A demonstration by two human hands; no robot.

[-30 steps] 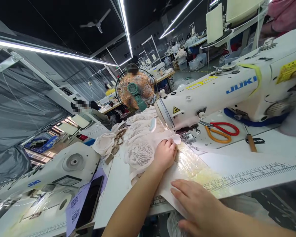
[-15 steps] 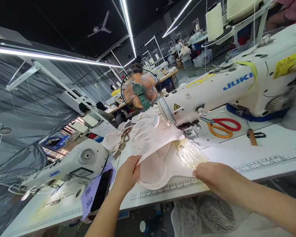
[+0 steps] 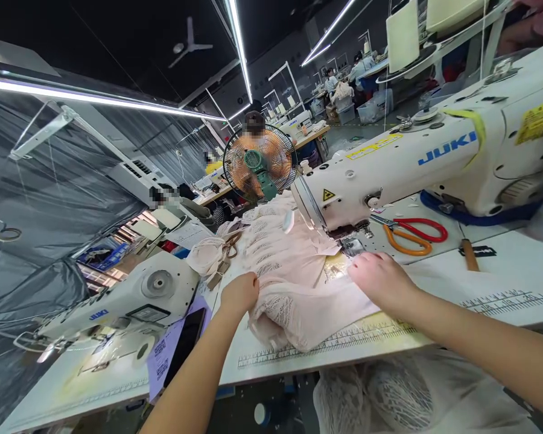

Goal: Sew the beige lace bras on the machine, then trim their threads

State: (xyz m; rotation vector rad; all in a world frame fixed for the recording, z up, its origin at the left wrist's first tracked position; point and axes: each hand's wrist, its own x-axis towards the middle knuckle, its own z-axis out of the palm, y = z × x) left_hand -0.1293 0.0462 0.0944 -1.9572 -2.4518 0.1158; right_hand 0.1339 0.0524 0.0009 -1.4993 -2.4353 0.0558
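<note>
Lace piece (image 3: 298, 301): pale pink, bunched on the table (image 3: 502, 283), long axis running from the table's near edge up toward the presser foot (image 3: 353, 246); right hand (image 3: 380, 280) nearer the foot, flat on the cloth, fingers together; left hand (image 3: 239, 293) at the piece's left edge, fingers curled, gripping a fold; crate (image 3: 366, 111) far off, contents unclear.

fabric (image 3: 298, 301) now down under r hand (image 3: 377, 280)

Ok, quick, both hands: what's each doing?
Left hand: closed, gripping the lace fabric.
Right hand: open, flat on the fabric near the presser foot.
</note>
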